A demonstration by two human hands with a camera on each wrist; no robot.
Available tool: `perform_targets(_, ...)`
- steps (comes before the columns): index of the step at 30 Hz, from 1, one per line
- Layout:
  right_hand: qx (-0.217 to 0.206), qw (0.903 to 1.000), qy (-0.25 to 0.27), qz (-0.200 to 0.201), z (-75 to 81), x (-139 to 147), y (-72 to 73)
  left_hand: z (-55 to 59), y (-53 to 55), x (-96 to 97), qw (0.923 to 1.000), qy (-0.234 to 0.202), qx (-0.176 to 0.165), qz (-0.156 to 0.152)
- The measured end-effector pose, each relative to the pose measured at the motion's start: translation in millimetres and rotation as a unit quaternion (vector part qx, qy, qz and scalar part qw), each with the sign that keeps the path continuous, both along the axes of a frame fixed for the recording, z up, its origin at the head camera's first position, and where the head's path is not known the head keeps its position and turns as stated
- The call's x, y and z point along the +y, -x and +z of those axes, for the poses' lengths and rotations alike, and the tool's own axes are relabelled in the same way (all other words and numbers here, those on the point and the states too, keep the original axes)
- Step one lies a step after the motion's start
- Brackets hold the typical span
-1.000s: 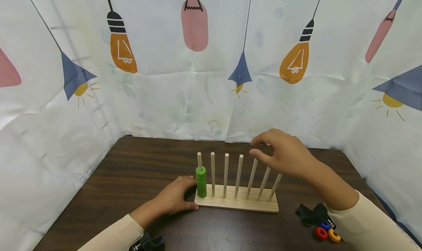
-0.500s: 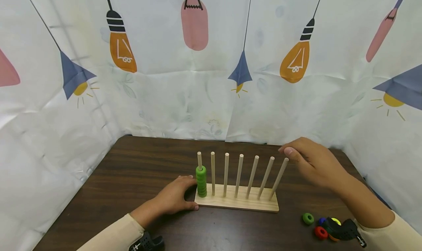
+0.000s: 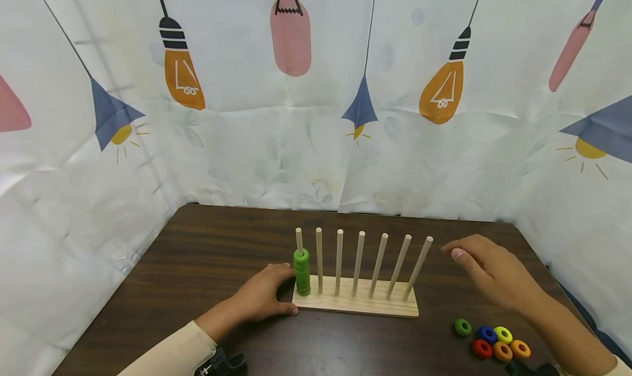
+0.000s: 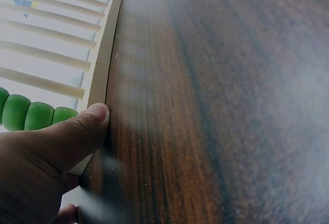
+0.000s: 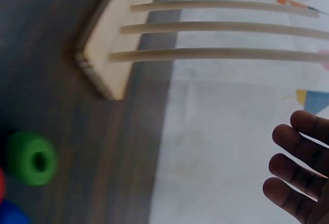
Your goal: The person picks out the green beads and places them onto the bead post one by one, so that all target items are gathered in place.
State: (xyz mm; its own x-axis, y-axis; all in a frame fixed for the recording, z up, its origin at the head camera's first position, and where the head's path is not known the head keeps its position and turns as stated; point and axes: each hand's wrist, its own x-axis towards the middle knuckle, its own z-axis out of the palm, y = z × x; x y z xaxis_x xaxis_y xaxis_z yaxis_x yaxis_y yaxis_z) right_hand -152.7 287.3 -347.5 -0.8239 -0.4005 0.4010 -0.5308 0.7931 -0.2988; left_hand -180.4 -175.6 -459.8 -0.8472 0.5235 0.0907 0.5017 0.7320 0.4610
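Note:
A pale wooden peg stand (image 3: 362, 304) with several upright pegs rests on the dark table. Green beads (image 3: 302, 271) are stacked on its leftmost peg; the other pegs are bare. My left hand (image 3: 261, 295) holds the left end of the base, its thumb on the front edge, as the left wrist view also shows. To the right of the stand, my right hand (image 3: 498, 271) hovers above the table with nothing in it. Its fingers (image 5: 293, 170) are spread and fairly straight in the right wrist view.
Loose beads lie on the table at the front right: a green bead (image 3: 462, 327), a blue one, a yellow one, a red bead (image 3: 481, 348) and two orange ones. A white printed cloth (image 3: 276, 156) hangs behind the brown table (image 3: 207, 255).
My right hand has moved from above the right-hand pegs to the right and down, uncovering those pegs and the loose beads. The left hand stays on the stand.

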Motion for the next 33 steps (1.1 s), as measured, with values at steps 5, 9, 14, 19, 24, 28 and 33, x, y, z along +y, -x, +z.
perform_targets(5,-0.07,0.9969,-0.022,-0.028,-21.7,9,-5.1,1.2,-0.7,-0.1,1.0,0.0,-0.004,0.003)
perform_targets(9,-0.106,0.993,-0.031,-0.042,-38.8,13,-9.7,2.0,-1.0,-0.2,1.0,-0.001,-0.006,0.002)
perform_targets(14,-0.128,0.9899,-0.042,-0.044,-57.9,19,-13.6,2.2,-1.0,-0.2,1.0,0.0,-0.007,0.0)
perform_targets(19,-0.163,0.9844,-0.053,-0.037,-71.4,25,-15.2,2.1,-0.6,-0.5,1.0,-0.002,-0.005,0.0)
perform_targets(24,-0.186,0.9806,-0.054,-0.029,-80.3,30,-18.1,1.8,-0.3,-0.4,1.0,-0.001,0.001,-0.003)
perform_targets(28,-0.192,0.9795,-0.057,-0.021,-86.0,33,-19.5,2.4,-0.7,-0.2,1.0,-0.002,0.002,-0.001)
perform_targets(33,-0.172,0.982,-0.075,-0.02,-92.7,35,-20.0,2.5,-1.0,0.2,1.0,-0.002,-0.001,0.002)
